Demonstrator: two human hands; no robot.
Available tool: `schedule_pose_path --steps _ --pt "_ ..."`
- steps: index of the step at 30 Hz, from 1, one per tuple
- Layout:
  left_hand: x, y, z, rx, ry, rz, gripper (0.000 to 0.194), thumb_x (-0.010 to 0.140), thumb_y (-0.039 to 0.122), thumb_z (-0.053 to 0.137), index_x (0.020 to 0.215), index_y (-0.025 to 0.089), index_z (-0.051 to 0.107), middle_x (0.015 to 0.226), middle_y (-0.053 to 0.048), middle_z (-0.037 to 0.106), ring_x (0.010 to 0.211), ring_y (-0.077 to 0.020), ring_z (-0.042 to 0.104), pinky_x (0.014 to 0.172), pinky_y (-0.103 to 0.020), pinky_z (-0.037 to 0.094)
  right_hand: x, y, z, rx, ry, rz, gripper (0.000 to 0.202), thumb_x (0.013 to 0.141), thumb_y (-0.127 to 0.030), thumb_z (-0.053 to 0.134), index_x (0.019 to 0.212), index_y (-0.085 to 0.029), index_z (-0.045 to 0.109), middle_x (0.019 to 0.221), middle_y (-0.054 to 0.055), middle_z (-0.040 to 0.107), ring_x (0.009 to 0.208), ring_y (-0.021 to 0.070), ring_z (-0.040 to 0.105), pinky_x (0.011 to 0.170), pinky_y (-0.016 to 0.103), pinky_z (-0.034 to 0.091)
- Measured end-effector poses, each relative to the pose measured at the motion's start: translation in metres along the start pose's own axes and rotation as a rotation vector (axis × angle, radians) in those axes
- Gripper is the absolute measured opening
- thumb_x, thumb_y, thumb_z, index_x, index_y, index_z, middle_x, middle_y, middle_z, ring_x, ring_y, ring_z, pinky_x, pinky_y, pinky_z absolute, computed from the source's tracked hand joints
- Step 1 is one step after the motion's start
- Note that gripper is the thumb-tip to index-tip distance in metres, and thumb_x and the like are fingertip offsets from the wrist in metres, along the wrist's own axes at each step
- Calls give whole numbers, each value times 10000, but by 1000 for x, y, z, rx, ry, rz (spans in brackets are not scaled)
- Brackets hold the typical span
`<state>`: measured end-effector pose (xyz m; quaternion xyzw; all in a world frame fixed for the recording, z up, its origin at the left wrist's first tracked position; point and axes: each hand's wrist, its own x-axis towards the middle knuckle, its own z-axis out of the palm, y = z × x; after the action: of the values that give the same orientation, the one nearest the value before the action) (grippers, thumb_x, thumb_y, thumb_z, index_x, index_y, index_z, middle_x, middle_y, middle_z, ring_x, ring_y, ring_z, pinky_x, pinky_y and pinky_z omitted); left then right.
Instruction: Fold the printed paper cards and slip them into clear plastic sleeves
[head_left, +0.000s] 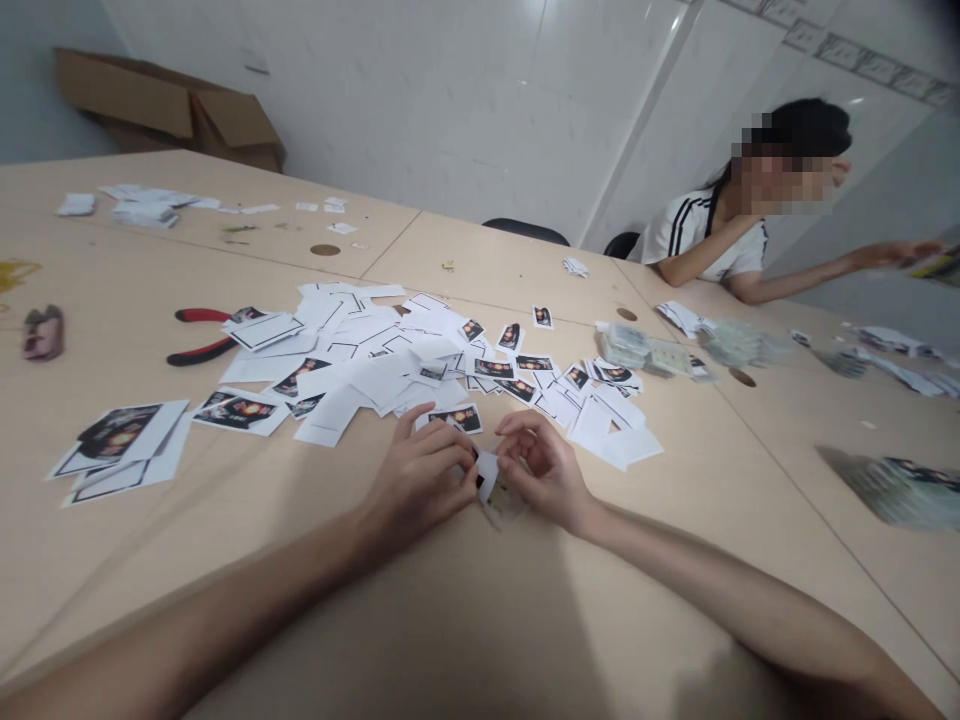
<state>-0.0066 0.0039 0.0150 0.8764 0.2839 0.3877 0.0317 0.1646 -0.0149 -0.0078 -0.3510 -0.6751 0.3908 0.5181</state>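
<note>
My left hand [427, 470] is closed, its thumb and fingers pinching the edge of a small white card [487, 474] with some dark print. Opposite it, my right hand [546, 470] is curled around the side of a small clear plastic case [505, 503], which lies partly under the card. Fingers cover much of both things, so I cannot tell whether the card is inside the case or on top. Just beyond my hands spreads a loose heap of white paper cards [360, 345]. Some show a dark picture with an orange glow, like the card [459, 418] by my left fingers.
Red-handled pliers [202, 337] lie at the heap's left. A card stack [124, 450] sits nearer on the left. Clear cases [626, 345] are piled to the right, with more [900, 488] farther right. Another person [720, 235] sits across the table; a cardboard box [165, 105] stands behind.
</note>
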Motion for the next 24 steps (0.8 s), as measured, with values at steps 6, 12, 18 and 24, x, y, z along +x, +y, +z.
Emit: schedule_pose_path --steps 6,12,18,24 --pt "0 0 0 -7 0 -2 140 724 151 497 588 181 508 631 44 597 630 -94 553 917 -396 275 1 0 -1 74 7 48 192 756 -162 496 918 -223 413 815 14 453 630 98 482 544 238 394" --pt "1 1 0 -4 2 -8 149 723 147 495 577 177 505 624 39 595 621 -96 554 907 -398 281 2 0 0 124 33 56 177 747 -147 502 887 -217 419 863 17 434 641 86 469 545 229 379" --pt "1 1 1 -7 12 -4 150 720 145 489 574 179 500 612 46 586 610 -89 548 912 -393 277 3 -1 0 144 41 51 148 745 -160 507 837 -209 402 860 10 428 615 72 451 543 222 371" --pt "0 0 1 -3 -56 -27 136 747 144 445 619 181 475 651 40 590 650 -100 545 916 -392 266 3 -2 -2 104 11 34 136 765 -197 497 860 -211 400 867 21 428 644 85 454 563 232 380"
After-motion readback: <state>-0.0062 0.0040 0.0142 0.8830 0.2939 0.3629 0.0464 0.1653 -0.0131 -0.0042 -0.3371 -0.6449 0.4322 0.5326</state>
